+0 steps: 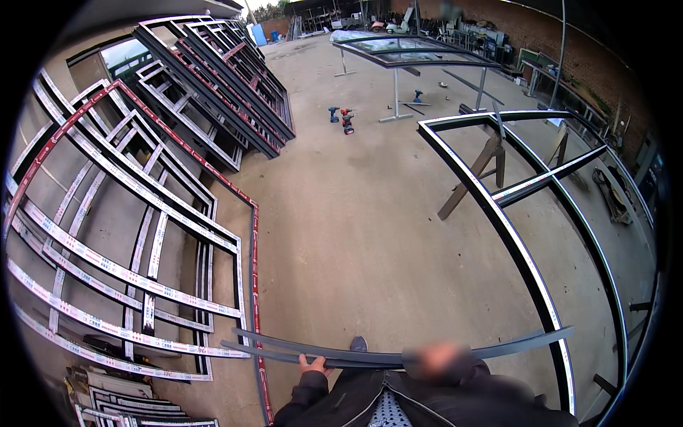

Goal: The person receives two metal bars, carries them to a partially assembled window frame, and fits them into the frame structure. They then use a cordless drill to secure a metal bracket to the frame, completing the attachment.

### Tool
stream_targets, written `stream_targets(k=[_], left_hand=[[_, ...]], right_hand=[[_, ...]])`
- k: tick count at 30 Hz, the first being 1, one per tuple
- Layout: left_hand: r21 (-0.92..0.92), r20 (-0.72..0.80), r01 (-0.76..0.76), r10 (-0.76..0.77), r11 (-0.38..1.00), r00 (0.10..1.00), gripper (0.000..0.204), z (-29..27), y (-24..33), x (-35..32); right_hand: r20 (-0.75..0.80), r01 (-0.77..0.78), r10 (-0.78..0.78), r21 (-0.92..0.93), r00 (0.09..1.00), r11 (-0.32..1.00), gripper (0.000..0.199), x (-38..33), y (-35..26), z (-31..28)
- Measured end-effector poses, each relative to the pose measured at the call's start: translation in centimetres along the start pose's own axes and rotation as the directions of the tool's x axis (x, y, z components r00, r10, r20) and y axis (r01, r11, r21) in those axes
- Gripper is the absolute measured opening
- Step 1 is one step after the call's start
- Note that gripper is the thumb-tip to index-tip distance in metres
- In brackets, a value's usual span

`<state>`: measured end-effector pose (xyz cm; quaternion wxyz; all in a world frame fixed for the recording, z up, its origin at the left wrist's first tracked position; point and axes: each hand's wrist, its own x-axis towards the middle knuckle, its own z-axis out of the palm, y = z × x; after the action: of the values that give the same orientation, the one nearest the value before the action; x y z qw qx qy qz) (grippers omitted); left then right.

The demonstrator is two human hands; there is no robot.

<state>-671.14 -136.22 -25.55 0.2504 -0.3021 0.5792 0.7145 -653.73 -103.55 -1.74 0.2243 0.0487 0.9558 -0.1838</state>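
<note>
Long thin dark grey strips (516,343) lie crosswise in front of my body, at least two of them side by side at the left end. My left hand (314,364) is closed round them left of my middle. The right hand (435,359) is at the strips right of my middle, but a blur hides its fingers, so its grip cannot be told. The strips' right end passes over the near part of a black and white window frame (530,281), and their left end reaches over the edge of a red-edged frame (255,285).
Taped frames (153,285) lean in a stack on the left, with dark frames (213,85) behind. A wooden trestle (469,178) supports the right frame. Cordless drills (346,121) stand on the concrete floor ahead. Farther off, another frame (413,51) rests on metal stands.
</note>
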Motion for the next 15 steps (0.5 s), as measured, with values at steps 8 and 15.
stream_targets(k=[8,15], left_hand=[[0.137,0.076,-0.139,0.13,0.981,0.989,0.067,15.0,20.2,10.5],[-0.223,0.058,-0.248,0.267,0.943,0.962,0.05,24.5,28.6,21.4]], right_hand=[[-0.327,-0.071,0.101,0.102,0.94,0.992,0.039,13.3,1.3,-8.6],[-0.337,-0.094,0.134,0.135,0.932,0.986,0.036,27.3,7.2,-13.5]])
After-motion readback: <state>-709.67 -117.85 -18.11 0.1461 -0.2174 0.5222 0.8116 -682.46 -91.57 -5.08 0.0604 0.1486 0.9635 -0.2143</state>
